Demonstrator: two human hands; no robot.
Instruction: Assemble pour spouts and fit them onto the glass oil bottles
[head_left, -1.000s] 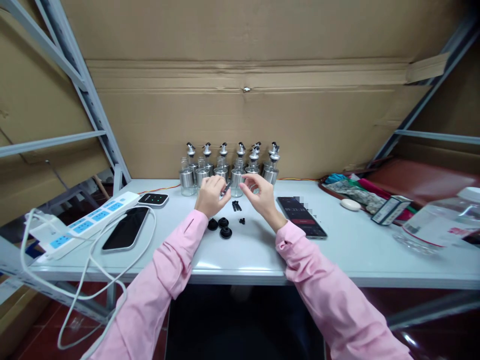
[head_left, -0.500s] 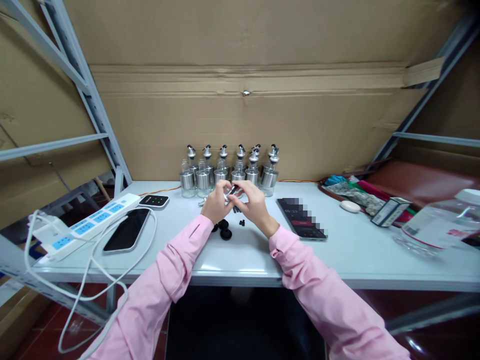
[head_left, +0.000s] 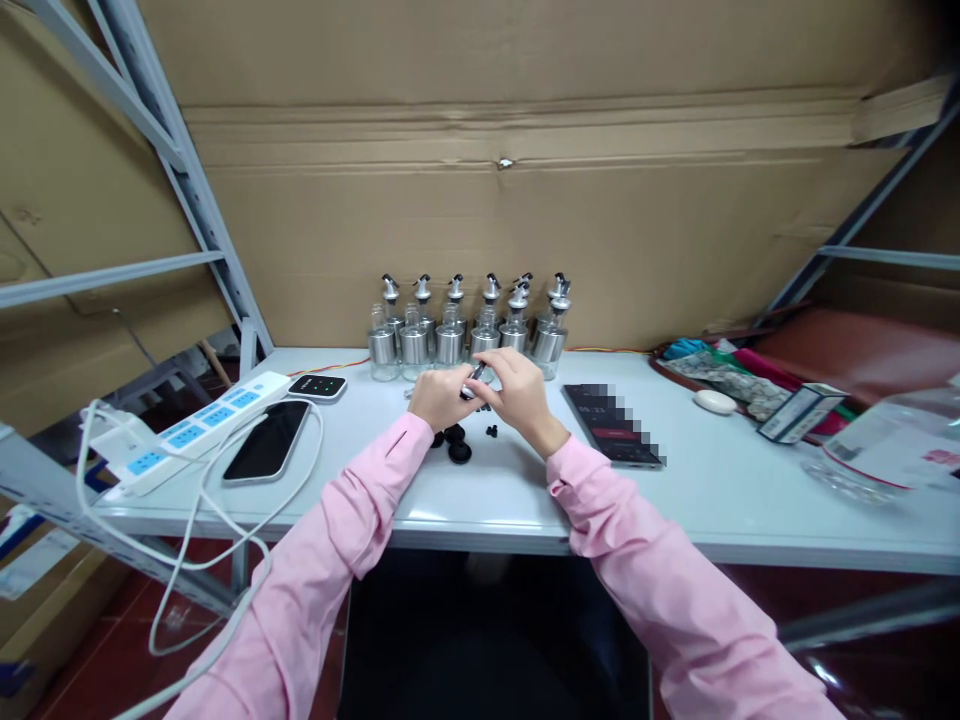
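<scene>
My left hand (head_left: 441, 398) and my right hand (head_left: 522, 394) meet above the table, both closed on a small silver-and-black bottle pourer (head_left: 472, 386). Fingers hide most of it. The right thumb and fingers pinch its upper dark part, while the left hand grips it lower down. Below the hands lie several round black stoppers (head_left: 459, 452) and a few tiny black pieces (head_left: 492, 431). Just behind stand glass bottles with steel sleeves: an open-necked front row (head_left: 414, 345) and others fitted with pourers (head_left: 491, 287).
At left lie a white power strip (head_left: 202, 428), a phone (head_left: 268, 441), looped white cables (head_left: 196, 500) and a small black device (head_left: 318, 387). To the right are another phone (head_left: 611, 425), a white oval object (head_left: 715, 402), a small box (head_left: 802, 412) and a clear plastic jug (head_left: 892, 450).
Both hands have turned and drawn closer around the pourer, the left hand's back now facing up more. The whole view has shifted slightly.
</scene>
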